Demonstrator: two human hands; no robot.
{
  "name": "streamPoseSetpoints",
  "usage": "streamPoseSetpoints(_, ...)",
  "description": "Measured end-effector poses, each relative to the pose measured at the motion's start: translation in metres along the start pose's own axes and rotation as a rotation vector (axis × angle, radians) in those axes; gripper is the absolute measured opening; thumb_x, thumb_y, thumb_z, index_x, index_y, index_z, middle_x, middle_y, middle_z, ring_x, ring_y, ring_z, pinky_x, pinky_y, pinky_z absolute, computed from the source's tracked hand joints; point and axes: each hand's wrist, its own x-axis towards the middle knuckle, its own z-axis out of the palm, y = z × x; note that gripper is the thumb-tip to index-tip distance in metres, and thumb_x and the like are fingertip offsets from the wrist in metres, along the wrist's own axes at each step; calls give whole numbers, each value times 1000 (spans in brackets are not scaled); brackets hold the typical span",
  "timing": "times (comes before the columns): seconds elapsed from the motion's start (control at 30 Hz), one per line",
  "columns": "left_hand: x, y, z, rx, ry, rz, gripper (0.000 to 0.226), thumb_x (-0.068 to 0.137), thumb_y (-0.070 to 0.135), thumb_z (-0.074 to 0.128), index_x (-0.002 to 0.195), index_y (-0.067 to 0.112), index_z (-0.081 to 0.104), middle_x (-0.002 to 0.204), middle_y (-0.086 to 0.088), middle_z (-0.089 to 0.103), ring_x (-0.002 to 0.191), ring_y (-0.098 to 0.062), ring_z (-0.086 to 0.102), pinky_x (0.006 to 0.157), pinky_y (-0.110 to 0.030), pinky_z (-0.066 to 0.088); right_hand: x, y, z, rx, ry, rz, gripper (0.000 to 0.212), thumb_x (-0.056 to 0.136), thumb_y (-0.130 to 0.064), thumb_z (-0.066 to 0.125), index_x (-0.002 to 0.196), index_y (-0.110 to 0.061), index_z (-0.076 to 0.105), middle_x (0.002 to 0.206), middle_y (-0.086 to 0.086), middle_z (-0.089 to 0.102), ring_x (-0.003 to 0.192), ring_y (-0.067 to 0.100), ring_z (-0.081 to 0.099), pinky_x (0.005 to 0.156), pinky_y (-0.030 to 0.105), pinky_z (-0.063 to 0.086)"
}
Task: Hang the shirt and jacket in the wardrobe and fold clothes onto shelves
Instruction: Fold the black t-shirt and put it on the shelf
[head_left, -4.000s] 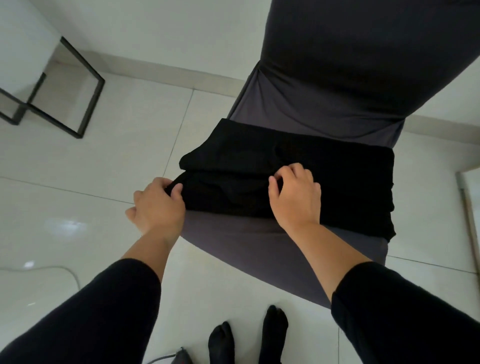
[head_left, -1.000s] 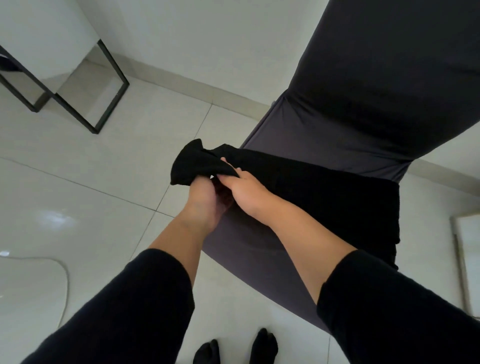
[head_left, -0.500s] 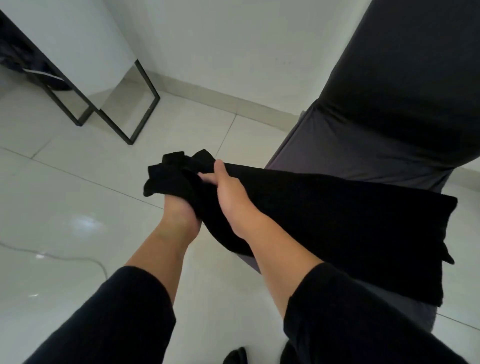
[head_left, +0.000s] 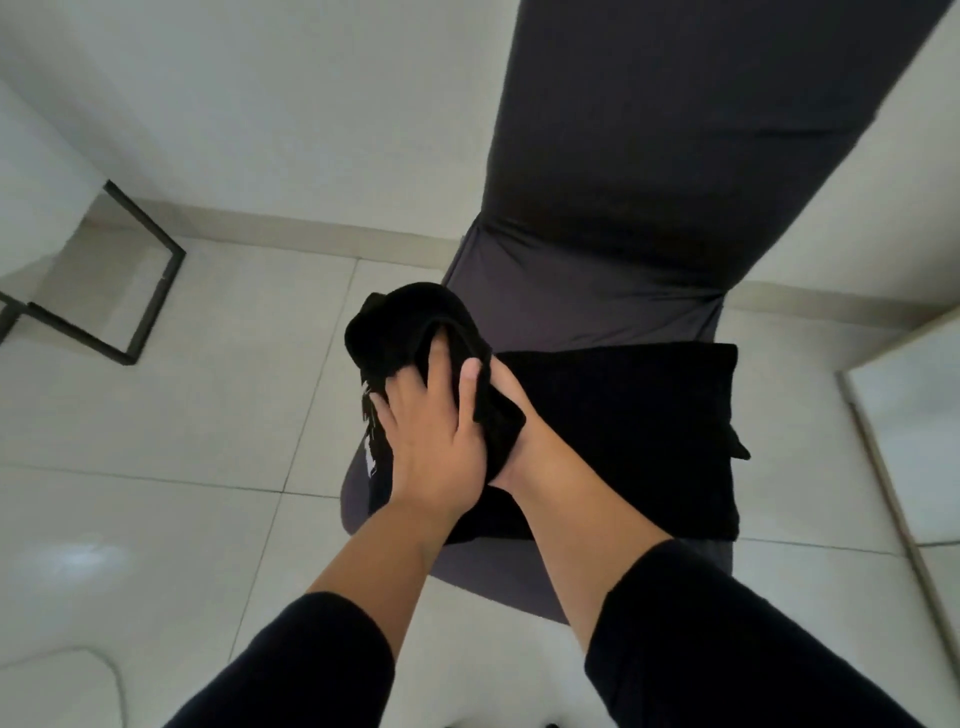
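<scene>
The floor (head_left: 156, 415) is made of big pale tiles, and it fills most of the view around and below the fingers. The wall (head_left: 260, 104) stands behind it, far beyond the fingers.

A chair (head_left: 597, 291) in a dark grey cover stands right under the hands. Its tall back goes up past the top edge, so the top is cut off. Most of the seat is hidden by cloth and arms.

A black garment (head_left: 623, 431) lies on the seat. One flat part spreads out to the right of the fingers. The other end is bunched up into a lump above and around the fingers. It is so dark that its folds and its kind are hard to make out. A few small white marks show on it just left of the fingers.

The left hand (head_left: 436, 447) lies on top of the bunched end, with its fingers (head_left: 410, 410) curled into the cloth and the thumb pressing on it. The right hand (head_left: 511, 405) sits under the left one and is mostly hidden, so it is not clear if its fingers are curled or straight.

A black metal frame (head_left: 150, 280) stands on the floor, well left of the fingers, and is cut off at the edge.

A thin cable (head_left: 111, 670) lies on the floor, down and left of the fingers.
</scene>
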Motion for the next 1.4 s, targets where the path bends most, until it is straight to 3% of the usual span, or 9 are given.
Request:
streamPoseSetpoints(0.2, 1, 59, 44, 226, -112, 268, 83, 82, 72, -7, 150, 31, 13, 152, -6, 22, 131, -28, 24, 104, -49, 28, -33, -44, -81, 71, 135, -186, 50, 101, -46, 27, 90, -17, 65, 73, -1, 73, 82, 14, 63, 83, 23, 46)
streamPoseSetpoints(0.37, 4, 111, 89, 302, -190, 454, 71, 87, 65, 8, 151, 34, 12, 153, -3, 20, 129, -32, 25, 105, -47, 25, -58, -71, -149, 220, 203, -390, 76, 102, -41, 21, 56, -17, 76, 64, -1, 72, 59, 9, 70, 59, 18, 55)
streamPoseSetpoints(0.6, -24, 89, 165, 443, -565, 519, 53, 100, 42, 15, 151, 32, 7, 160, 8, 7, 144, -16, 15, 116, -41, 21, -63, -31, -263, 520, 410, -216, 91, 80, -82, 20, 130, -15, 57, 127, 17, 61, 119, 35, 55, 105, 46, 39)
streamPoseSetpoints(0.73, -32, 69, 176, 591, -552, 565, 64, 92, 51, -5, 151, 28, 2, 160, 6, 5, 147, -15, 8, 117, -47, 14, -57, -32, -268, 464, 355, -169, 94, 77, -85, 20, 133, -18, 55, 132, 14, 58, 125, 33, 51, 112, 46, 31)
streamPoseSetpoints(0.97, -18, 118, 193, 517, -262, 583, 59, 98, 46, 2, 152, 23, 8, 160, -3, 9, 147, -27, 9, 114, -58, 9, -64, -81, -267, 453, 229, -263, 92, 79, -83, 22, 135, -16, 53, 134, 12, 57, 124, 28, 53, 110, 39, 35)
streamPoseSetpoints(1.1, -26, 118, 214, 588, -420, 560, 61, 94, 48, 4, 152, 28, 4, 160, 0, 5, 147, -25, 5, 115, -58, 5, -67, -79, -298, 389, 315, -182, 94, 78, -85, 16, 131, -19, 57, 131, 11, 60, 119, 29, 56, 98, 40, 42)
streamPoseSetpoints(1.2, -34, 103, 227, 728, -572, 515, 58, 96, 46, 5, 148, 31, -16, 159, 3, -13, 147, -22, -12, 116, -55, -3, -71, -70, -317, 295, 391, -121, 77, 84, -75, 33, 123, -15, 63, 123, 10, 65, 114, 29, 60, 98, 42, 43)
streamPoseSetpoints(1.3, -32, 103, 227, 715, -561, 528, 60, 99, 45, 14, 149, 29, -15, 159, 4, -11, 147, -21, -10, 116, -53, -2, -70, -73, -315, 24, 504, -76, 37, 90, -36, 60, 115, -9, 66, 112, 12, 70, 103, 27, 67, 92, 38, 52)
streamPoseSetpoints(1.4, -26, 99, 217, 655, -542, 531, 58, 98, 44, 8, 150, 27, -8, 160, 6, -1, 147, -15, -3, 119, -46, 5, -68, -77, -313, -164, 680, -95, 27, 93, -5, 53, 118, -6, 63, 111, 15, 68, 101, 30, 66, 91, 39, 53)
